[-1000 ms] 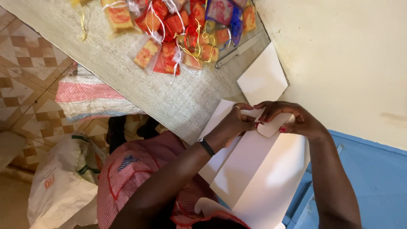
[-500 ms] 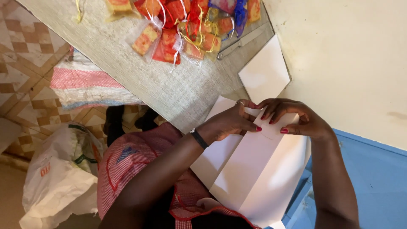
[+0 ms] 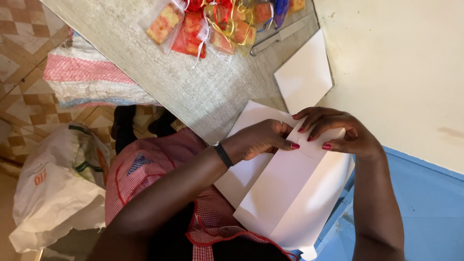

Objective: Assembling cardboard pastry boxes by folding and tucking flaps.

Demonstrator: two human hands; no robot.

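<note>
My left hand (image 3: 261, 139), with a black band at the wrist, and my right hand (image 3: 339, 133) both pinch the top edge of a large white paper sheet (image 3: 290, 193). The sheet carries a long crease and hangs over the near edge of the grey table (image 3: 193, 92). A second white sheet (image 3: 244, 171) lies under it. My fingertips meet at a small folded flap at the sheet's top.
A smaller white sheet (image 3: 304, 72) lies on the table beyond my hands. Several sheer bags with orange and red contents (image 3: 193, 24) and a metal tool (image 3: 280, 36) lie farther back. A white sack (image 3: 53, 188), folded woven cloth (image 3: 87, 77) and dark shoes (image 3: 130, 121) are on the tiled floor.
Both hands stay on the white sheet and have drawn closer at its top edge. The view has shifted, so the bags sit nearer the frame's top.
</note>
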